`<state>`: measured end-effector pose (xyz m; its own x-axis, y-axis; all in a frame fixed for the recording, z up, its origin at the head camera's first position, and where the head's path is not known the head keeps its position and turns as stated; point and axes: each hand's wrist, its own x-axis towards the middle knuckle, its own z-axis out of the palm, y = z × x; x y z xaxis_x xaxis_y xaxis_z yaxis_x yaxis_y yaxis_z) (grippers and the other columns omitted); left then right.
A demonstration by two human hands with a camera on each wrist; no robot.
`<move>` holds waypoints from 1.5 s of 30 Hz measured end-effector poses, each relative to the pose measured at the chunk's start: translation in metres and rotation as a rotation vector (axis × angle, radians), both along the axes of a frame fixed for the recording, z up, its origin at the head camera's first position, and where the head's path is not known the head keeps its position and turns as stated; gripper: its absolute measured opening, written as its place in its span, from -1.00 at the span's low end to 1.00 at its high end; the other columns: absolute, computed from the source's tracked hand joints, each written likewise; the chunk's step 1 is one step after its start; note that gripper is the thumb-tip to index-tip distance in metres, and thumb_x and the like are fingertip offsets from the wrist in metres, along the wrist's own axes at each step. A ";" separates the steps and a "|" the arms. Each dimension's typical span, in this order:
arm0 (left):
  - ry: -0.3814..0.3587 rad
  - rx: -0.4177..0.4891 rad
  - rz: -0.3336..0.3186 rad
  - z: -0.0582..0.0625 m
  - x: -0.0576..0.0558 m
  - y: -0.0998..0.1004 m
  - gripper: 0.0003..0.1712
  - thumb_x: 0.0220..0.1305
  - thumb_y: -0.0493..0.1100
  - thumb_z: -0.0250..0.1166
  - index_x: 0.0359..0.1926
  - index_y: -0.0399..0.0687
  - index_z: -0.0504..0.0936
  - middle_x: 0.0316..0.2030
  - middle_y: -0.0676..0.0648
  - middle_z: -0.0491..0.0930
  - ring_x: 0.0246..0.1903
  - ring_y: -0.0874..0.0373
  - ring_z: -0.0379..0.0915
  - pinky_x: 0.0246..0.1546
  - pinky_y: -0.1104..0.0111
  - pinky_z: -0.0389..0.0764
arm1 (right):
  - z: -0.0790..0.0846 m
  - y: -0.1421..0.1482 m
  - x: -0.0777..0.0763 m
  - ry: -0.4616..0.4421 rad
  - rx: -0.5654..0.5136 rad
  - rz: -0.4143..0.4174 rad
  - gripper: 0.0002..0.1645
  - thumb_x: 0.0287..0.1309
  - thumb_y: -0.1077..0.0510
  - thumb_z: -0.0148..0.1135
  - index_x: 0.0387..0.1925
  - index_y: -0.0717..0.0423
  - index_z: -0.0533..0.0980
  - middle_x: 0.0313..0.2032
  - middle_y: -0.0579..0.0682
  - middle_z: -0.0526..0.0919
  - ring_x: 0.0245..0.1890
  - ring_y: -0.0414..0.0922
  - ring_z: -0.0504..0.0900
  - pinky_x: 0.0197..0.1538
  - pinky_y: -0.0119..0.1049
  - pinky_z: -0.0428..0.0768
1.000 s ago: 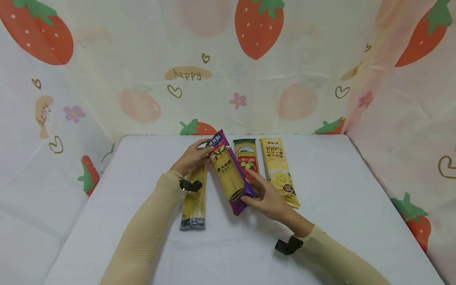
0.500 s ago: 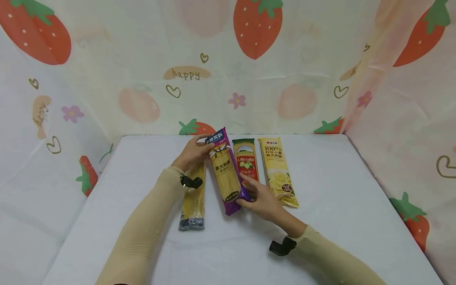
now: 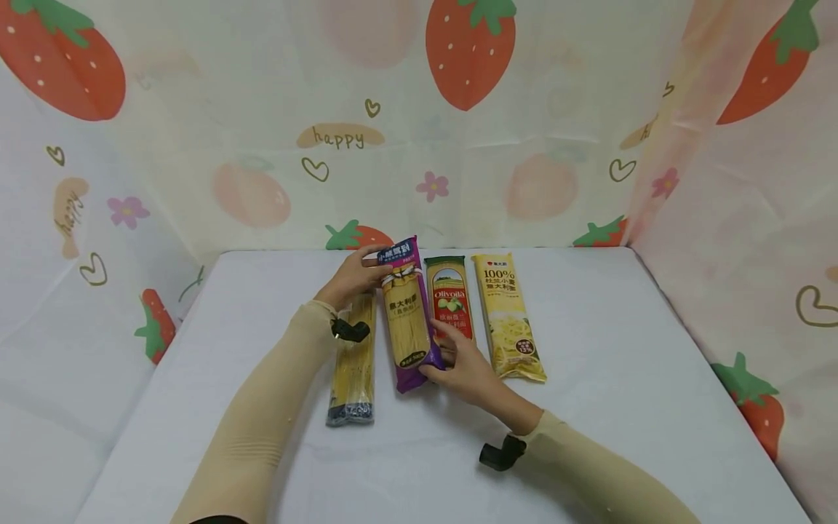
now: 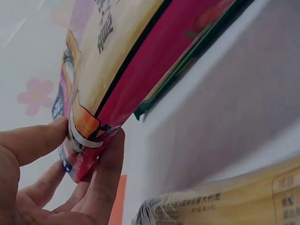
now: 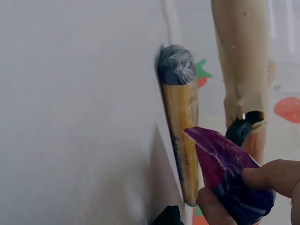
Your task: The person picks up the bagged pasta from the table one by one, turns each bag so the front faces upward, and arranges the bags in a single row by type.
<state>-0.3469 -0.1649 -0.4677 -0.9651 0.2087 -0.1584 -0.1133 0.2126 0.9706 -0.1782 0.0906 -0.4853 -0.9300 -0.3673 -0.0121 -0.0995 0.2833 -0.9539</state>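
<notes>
Both hands hold a purple pasta packet with a clear window, slightly tilted. My left hand pinches its top end between thumb and fingers, which the left wrist view shows closely. At the bottom end my right hand grips the purple wrapper between thumb and fingers. Just left lies a clear packet of spaghetti with a dark blue end, its upper part behind the left hand. Right of the held packet lies a red and green pasta packet, partly covered by the right hand.
A yellow pasta packet lies furthest right in the row. All rest on a white-covered table. Strawberry-printed cloth stands behind the table and along both sides.
The purple packet's lower end has swung left with the right hand, so the packet stands straighter between the clear and the red packets. The left hand keeps its hold on the top.
</notes>
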 end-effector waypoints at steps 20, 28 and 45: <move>0.069 -0.126 -0.042 -0.007 -0.012 -0.001 -0.22 0.58 -0.23 0.31 0.67 -0.14 0.22 0.52 -0.42 0.32 0.39 -0.29 0.45 0.33 -0.07 0.57 | -0.013 -0.026 -0.009 -0.012 0.044 -0.006 0.02 0.30 0.34 0.49 0.64 0.22 0.16 0.33 0.34 0.59 0.30 0.23 0.64 0.31 0.05 0.64; 0.088 -0.221 -0.044 -0.010 -0.015 -0.001 -0.25 0.59 -0.23 0.29 0.66 -0.17 0.24 0.50 -0.43 0.35 0.40 -0.30 0.43 0.35 -0.08 0.55 | -0.017 -0.033 -0.012 -0.004 0.109 -0.015 0.02 0.26 0.29 0.55 0.62 0.20 0.21 0.22 0.26 0.66 0.22 0.14 0.69 0.26 0.01 0.68; 0.106 -0.345 -0.046 -0.013 -0.019 0.001 -0.25 0.61 -0.21 0.26 0.65 -0.27 0.21 0.47 -0.48 0.36 0.41 -0.33 0.41 0.39 -0.09 0.52 | -0.017 -0.039 -0.016 -0.052 0.135 -0.008 0.00 0.28 0.25 0.54 0.62 0.20 0.22 0.27 0.27 0.63 0.28 0.15 0.66 0.29 0.03 0.66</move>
